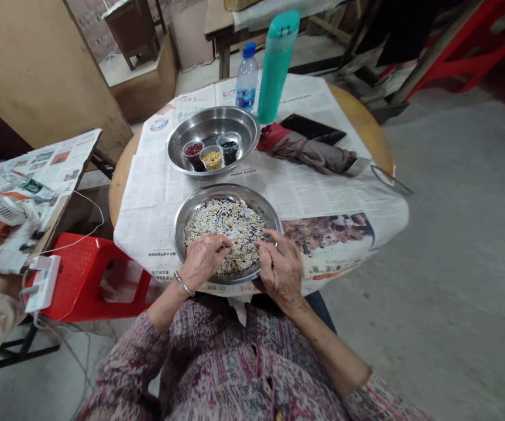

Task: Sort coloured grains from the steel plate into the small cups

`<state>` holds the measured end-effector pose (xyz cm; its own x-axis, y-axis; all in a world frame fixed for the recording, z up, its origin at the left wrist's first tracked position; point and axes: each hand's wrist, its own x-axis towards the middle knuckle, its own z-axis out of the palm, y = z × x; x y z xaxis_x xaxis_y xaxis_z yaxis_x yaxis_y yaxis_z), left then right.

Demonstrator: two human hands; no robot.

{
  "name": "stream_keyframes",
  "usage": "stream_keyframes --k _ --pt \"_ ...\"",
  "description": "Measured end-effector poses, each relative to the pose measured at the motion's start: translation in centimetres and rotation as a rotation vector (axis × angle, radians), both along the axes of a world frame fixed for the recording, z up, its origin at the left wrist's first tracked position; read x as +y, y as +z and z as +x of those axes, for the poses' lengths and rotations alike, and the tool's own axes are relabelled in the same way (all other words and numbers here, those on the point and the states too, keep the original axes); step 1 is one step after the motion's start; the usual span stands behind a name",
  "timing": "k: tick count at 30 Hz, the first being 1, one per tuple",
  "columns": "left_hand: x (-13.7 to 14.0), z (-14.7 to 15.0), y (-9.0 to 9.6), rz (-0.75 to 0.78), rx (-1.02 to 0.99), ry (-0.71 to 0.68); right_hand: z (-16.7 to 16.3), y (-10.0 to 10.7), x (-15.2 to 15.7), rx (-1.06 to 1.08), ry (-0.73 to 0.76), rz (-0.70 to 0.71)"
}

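A steel basin [274,213] in front of me holds a spread of mixed white, yellow and dark grains [223,231]. My left hand [206,257] is over its near left side, fingers curled and tips pinched together. Something small and dark shows at those fingertips, too small to name. At the near right rim is my right hand [281,266], its thumb and fingers bent close together just above the grains. Whatever it may hold is hidden. In a second steel basin [246,126] behind stand clear cups of dark red beans [194,153], yellow kernels [212,159] and black beans [230,151].
Newspaper [322,187] covers the round table. Toward the back are a water bottle [247,79], a teal flask [277,67], a folded umbrella [307,149] and a dark flat device [313,128]. A red stool [89,280] with a power strip [44,282] stands at left.
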<state>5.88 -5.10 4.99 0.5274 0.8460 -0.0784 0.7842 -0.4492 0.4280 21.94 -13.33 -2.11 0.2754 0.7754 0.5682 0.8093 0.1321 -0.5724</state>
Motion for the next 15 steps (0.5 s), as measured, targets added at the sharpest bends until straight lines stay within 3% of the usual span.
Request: stream_keyframes --k 5,9,12,15 --pt "0.2 -0.1 -0.4 0.015 -0.021 -0.005 0.0 0.0 0.0 -0.012 0.0 0.004" --pt "0.4 -0.3 -0.1 -0.029 -0.167 0.032 0.0 0.1 0.0 -0.018 -0.003 0.004" --pt "0.5 -0.5 0.6 -0.222 -0.41 0.143 0.0 0.1 0.0 -0.018 -0.003 0.007" --pt "0.7 -0.7 1.3 -0.612 -0.776 0.291 0.0 0.1 0.0 -0.016 0.0 0.013"
